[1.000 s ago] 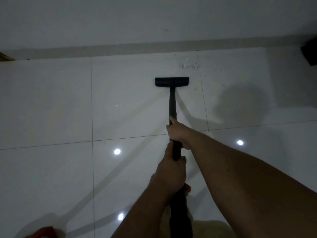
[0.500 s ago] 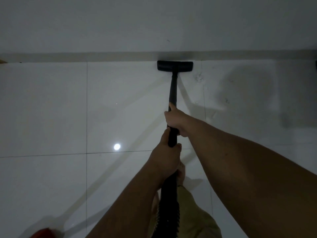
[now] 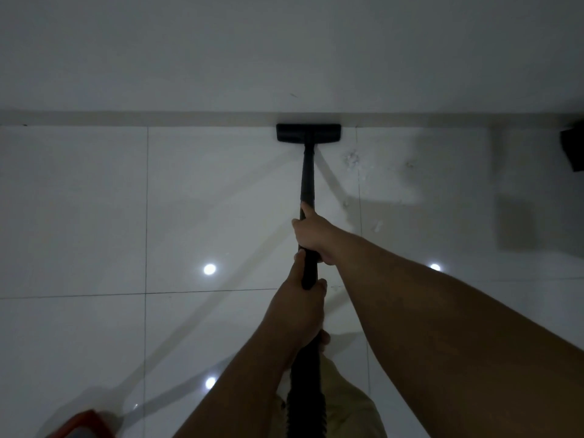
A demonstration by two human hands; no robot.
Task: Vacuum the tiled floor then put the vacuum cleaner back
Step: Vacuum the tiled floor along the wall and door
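1. Against the base of the white wall [image 3: 284, 52], the black floor nozzle [image 3: 308, 133] lies flat on the tiled floor [image 3: 79, 200], its far edge touching the skirting strip [image 3: 158, 119].
2. From the nozzle, the black wand [image 3: 307, 175] runs straight back toward the person, close to the middle of the view.
3. The right hand [image 3: 313, 233] is clenched around the wand higher up, its thumb lying along the tube and pointing toward the nozzle.
4. The left hand [image 3: 297, 314] is wrapped around the same wand just below the right one, nearer the body; the two hands sit close together, nearly touching.
5. Below the left hand, the wand joins a ribbed black hose [image 3: 306, 396] that passes down out of the bottom edge.
6. White crumbs of debris [image 3: 351, 159] lie on the tiles just to the right of the wand, near the nozzle, with a few more specks farther back.
7. A red-and-grey object [image 3: 83, 426] shows at the bottom left corner; what it is cannot be told.
8. A dark object [image 3: 573, 148] sits at the right edge beside the wall.
9. Bright round light reflections [image 3: 209, 269] dot the glossy tiles.
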